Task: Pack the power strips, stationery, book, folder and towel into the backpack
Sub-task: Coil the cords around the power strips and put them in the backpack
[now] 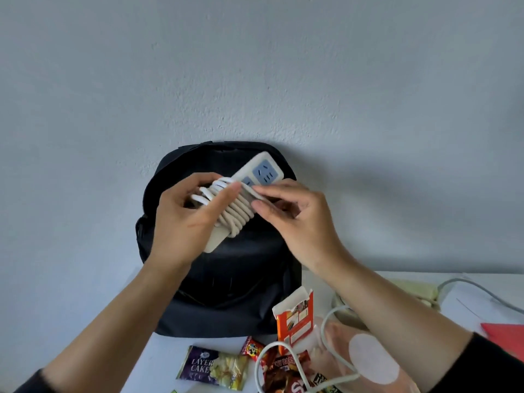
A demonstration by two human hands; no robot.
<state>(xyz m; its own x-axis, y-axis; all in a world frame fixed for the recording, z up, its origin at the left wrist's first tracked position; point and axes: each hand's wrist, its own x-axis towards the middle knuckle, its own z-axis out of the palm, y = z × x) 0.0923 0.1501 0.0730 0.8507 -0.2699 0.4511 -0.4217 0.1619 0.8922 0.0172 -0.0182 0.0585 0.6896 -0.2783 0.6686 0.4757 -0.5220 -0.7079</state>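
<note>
Pale grey wall (255,66) fills the upper frame, with a black backpack (235,273) standing against it on the white bench (167,355) at centre. In front of the backpack's top, the left hand (181,222) grips a cream power strip (263,168), thumb across its wound cord (236,215), while the right hand (297,219) pinches that cord from the right. Snack packets (212,370), an orange carton (295,321) and a red folder (506,333) lie lower right.

Both hands (181,222) (295,219) holding cord-wrapped power strip (249,194), above black backpack (226,285)
</note>
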